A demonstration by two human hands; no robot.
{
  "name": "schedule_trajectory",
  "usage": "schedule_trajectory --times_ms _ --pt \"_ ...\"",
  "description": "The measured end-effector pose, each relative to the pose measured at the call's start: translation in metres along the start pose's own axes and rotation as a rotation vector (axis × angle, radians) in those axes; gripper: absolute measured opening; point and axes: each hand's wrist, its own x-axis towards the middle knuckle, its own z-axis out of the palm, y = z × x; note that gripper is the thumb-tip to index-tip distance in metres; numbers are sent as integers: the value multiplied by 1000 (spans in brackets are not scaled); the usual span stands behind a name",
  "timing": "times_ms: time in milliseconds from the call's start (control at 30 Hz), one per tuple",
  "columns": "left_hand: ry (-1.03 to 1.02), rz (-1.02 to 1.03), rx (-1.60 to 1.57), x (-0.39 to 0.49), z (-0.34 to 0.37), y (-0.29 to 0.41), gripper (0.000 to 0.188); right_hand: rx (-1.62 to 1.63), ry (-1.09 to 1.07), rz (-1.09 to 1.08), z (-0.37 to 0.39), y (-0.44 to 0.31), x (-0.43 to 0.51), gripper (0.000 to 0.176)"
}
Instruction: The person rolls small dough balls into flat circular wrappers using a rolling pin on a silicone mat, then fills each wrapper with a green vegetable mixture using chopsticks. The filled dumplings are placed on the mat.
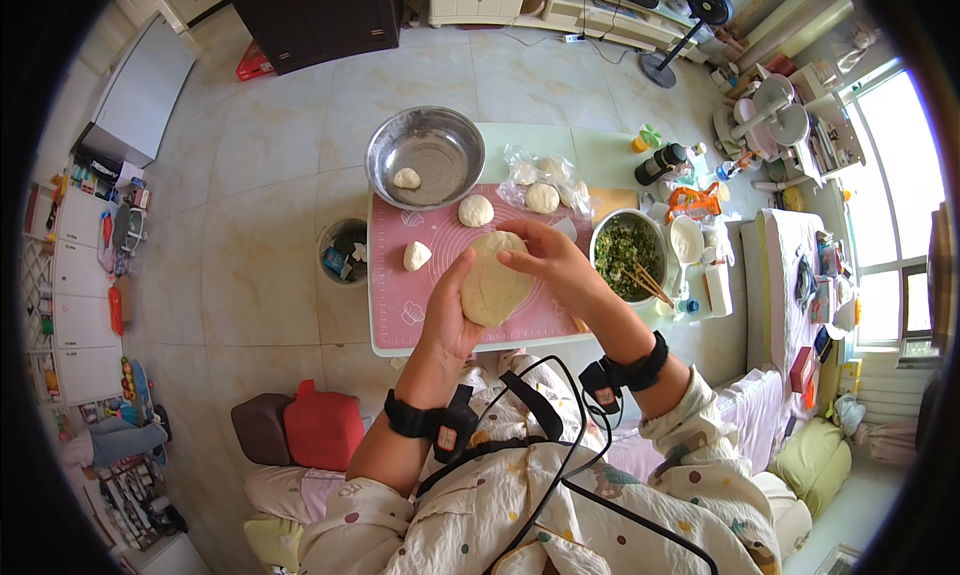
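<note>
Both my hands hold a flattened round of dough (496, 282) above a pink silicone baking mat (397, 297). My left hand (452, 301) supports its left and lower edge. My right hand (546, 258) grips its upper right edge with thumb and fingers. Behind the round, a dough ball (475, 210) rests on the mat, and a smaller dough piece (417, 256) lies to the left. A steel basin (425, 121) at the back left holds a lump of dough (407, 178). More dough balls (541, 197) sit in and by a clear plastic bag (512, 197).
Right of the mat stands a bowl of chopped green filling (626, 256) with wooden chopsticks (651, 284). Beyond it are a white ladle-like container (685, 241), an orange bag (694, 201) and a dark bottle (660, 164). A waste bin (344, 251) stands left of the table.
</note>
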Motion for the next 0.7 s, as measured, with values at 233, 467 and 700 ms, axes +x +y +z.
schedule_trajectory --times_ms 233,467,700 --pt "-10 15 59 -2 5 -1 47 -110 -5 32 5 -1 5 40" --pt "-30 13 7 -2 3 3 47 154 -7 34 3 2 6 39" --pt "8 30 -3 -2 3 3 53 128 -7 32 0 6 6 47"
